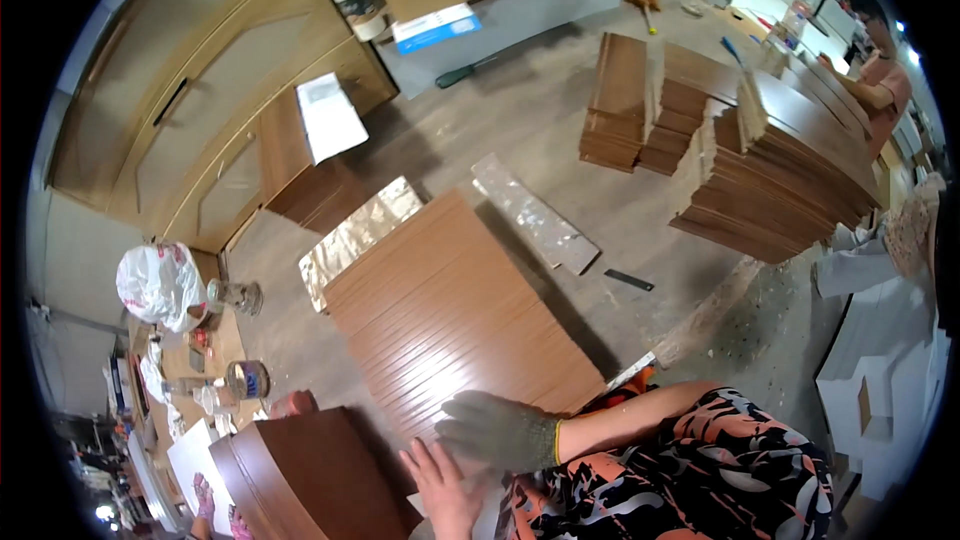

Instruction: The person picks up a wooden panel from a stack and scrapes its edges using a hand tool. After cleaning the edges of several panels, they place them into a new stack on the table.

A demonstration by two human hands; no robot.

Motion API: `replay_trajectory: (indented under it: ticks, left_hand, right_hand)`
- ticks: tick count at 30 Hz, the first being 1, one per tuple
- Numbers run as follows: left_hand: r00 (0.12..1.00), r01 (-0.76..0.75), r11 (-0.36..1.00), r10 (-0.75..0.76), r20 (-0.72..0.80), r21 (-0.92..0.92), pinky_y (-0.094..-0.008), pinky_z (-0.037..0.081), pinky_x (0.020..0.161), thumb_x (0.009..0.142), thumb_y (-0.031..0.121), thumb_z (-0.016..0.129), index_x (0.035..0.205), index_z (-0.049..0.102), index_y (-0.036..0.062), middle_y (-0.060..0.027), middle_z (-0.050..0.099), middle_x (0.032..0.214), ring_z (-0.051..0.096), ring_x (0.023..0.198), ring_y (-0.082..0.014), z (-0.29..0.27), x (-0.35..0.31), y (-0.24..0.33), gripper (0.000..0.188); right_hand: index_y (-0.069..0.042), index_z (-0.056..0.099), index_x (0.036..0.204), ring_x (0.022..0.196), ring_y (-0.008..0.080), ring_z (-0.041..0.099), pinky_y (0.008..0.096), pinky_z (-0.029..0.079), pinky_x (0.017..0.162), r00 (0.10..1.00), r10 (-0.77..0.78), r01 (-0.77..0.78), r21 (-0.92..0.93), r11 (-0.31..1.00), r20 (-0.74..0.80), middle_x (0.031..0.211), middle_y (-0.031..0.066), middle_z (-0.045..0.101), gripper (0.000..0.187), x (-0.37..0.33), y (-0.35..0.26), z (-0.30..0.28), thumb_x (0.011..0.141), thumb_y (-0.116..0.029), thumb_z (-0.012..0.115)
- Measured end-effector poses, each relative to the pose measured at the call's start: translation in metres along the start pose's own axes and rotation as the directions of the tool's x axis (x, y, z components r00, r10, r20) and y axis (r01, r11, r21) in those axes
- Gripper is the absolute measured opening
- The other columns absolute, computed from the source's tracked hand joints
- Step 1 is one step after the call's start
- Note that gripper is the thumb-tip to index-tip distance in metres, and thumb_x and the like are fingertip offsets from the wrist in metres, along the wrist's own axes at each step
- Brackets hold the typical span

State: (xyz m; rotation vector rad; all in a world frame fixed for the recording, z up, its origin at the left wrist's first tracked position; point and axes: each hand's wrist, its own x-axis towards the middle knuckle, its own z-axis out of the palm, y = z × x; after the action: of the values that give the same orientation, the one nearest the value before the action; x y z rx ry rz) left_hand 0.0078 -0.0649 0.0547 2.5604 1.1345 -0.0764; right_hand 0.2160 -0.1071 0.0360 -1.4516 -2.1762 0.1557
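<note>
A brown grooved wooden panel, or a row of narrow brown strips laid side by side (pixel 455 290), lies in front of me with light glaring off its near part. My right hand (pixel 498 430), in a grey knitted glove, is stretched flat over the near edge, somewhat smeared by motion. Just below it my bare left hand (pixel 440 480) has its fingers spread at the panel's near left edge. Neither hand visibly grips anything. A pale, blurred patch beside the left hand cannot be made out. The panel rests over a shiny, pale-wrapped support (pixel 360 235) and a speckled board (pixel 535 215).
Stacked brown boards (pixel 770 175) stand at the right; another brown stack (pixel 310 450) is near left. A flat dark blade (pixel 628 281) and a green-handled screwdriver (pixel 455 77) lie beyond. A person (pixel 880 80) works far right; another person's patterned hands (pixel 205 500) show lower left.
</note>
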Motion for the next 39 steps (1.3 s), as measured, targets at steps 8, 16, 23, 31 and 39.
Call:
replay_trajectory:
  ticks: [8,16,23,31,39]
  left_hand:
    - [0.979,0.009,0.996,0.009,-0.204,0.085,-0.0495,0.028,0.117,0.077,0.031,0.079,0.152,0.026,0.0013,-0.0247,0.022,0.159,0.021,0.144,-0.0499,0.019,-0.015,-0.004,0.097]
    - [0.967,-0.06,0.997,0.072,-0.244,0.057,-0.0547,0.03,0.116,0.073,0.017,0.078,0.147,0.027,-0.0095,-0.0316,0.024,0.154,0.024,0.141,-0.0544,0.031,-0.011,-0.004,0.094]
    - [0.957,-0.003,0.998,0.021,-0.288,0.064,-0.0511,0.033,0.115,0.069,0.016,0.085,0.149,0.029,-0.0029,-0.0271,0.024,0.156,0.027,0.142,-0.0493,0.031,-0.021,-0.009,0.1]
    - [0.913,-0.06,0.912,-0.114,-0.392,-0.406,-0.0459,0.034,0.115,0.058,0.019,0.095,0.155,0.02,0.0029,-0.0238,0.023,0.159,0.033,0.143,-0.038,0.033,-0.029,-0.019,0.124]
    - [0.965,0.01,0.767,-0.175,-0.194,-0.641,-0.0447,0.031,0.117,0.054,0.02,0.098,0.156,-0.006,0.0034,-0.025,0.033,0.153,0.038,0.14,-0.0368,0.059,-0.032,-0.071,0.147]
  right_hand:
    - [-0.008,0.044,0.147,0.145,0.032,0.033,0.05,0.019,0.12,0.944,0.244,-0.195,-0.217,0.956,0.223,0.155,0.0108,0.041,0.054,-0.058,0.036,-0.045,0.097,-0.031,0.043]
    - [-0.004,0.057,0.128,0.131,0.0318,0.045,0.0505,0.028,0.115,0.986,0.164,-0.166,-0.222,0.961,-0.026,0.132,0.015,0.057,0.041,-0.079,0.029,-0.071,0.095,-0.025,0.047]
    - [-0.003,0.055,0.129,0.137,0.0379,0.037,0.056,0.022,0.118,0.988,0.108,-0.086,-0.183,0.979,0.113,0.142,0.0174,0.047,0.05,-0.074,0.026,-0.06,0.088,-0.033,0.055]
    - [0.001,0.052,0.132,0.13,0.0426,0.043,0.0593,0.03,0.112,0.991,0.115,-0.106,-0.128,0.986,0.073,0.134,0.0252,0.05,0.06,-0.073,0.025,-0.067,0.08,-0.025,0.062]
    - [0.001,0.049,0.136,0.125,0.044,0.046,0.0584,0.032,0.109,0.982,0.143,-0.1,-0.303,0.948,0.125,0.131,0.0267,0.051,0.064,-0.081,0.026,-0.077,0.079,-0.027,0.064]
